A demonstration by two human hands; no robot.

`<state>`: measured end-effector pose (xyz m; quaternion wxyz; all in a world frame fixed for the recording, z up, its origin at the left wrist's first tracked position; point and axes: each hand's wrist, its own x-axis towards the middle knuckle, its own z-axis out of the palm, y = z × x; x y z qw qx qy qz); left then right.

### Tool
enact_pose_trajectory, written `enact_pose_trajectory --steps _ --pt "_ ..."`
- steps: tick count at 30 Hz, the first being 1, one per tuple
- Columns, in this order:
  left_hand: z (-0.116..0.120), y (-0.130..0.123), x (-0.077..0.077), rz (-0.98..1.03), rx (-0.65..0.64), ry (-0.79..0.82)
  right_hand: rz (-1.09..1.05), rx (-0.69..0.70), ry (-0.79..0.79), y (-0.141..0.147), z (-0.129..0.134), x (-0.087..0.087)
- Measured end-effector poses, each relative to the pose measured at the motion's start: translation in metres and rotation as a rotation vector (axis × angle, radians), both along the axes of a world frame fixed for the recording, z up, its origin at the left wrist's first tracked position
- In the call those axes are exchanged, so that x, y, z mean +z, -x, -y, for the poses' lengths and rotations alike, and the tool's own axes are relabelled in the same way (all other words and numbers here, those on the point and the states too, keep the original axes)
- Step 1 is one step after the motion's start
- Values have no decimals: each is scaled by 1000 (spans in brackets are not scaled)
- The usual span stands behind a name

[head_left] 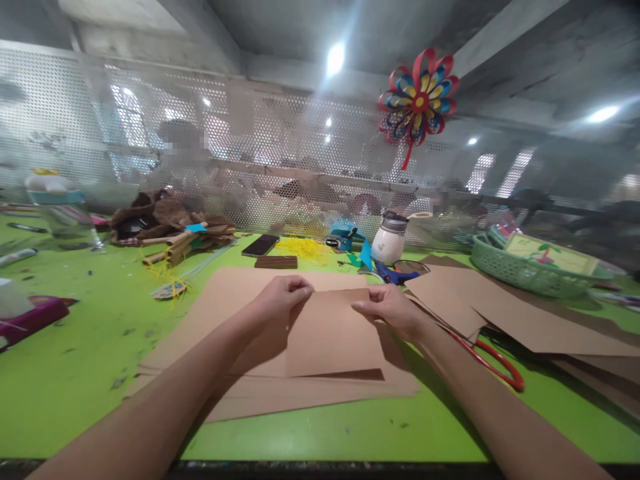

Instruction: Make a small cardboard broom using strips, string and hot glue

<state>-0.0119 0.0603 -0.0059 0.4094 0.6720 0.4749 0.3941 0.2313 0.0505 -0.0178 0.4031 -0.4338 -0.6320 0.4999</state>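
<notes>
Between my hands is a piece of brown kraft paper [334, 333], its far edge pinched at both corners and its near edge a little raised. My left hand [285, 293] is closed on the far left corner, thumb and fingers together. At the far right corner my right hand [393, 308] grips the paper between thumb and fingers. Larger kraft sheets [200, 340] lie stacked flat underneath. Red-handled scissors [505, 370] rest beside my right forearm, their blades hidden by paper.
More brown sheets [540, 320] and a green basket [530, 270] lie to the right. Behind are a phone [261, 245], a brown block [276, 262], yellow shreds [305, 250], a white jar [390, 240] and a blue tool [395, 273]. Rolled paper [187, 247] sits back left on the green table [75, 393].
</notes>
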Motion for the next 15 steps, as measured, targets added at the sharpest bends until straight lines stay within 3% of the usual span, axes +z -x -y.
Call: enact_pose_trajectory --steps 9,15 --pt "-11 15 2 205 89 238 -13 -68 -24 0 -6 -10" --pt "0 7 -3 101 46 190 -11 -50 -2 2 -1 -6"
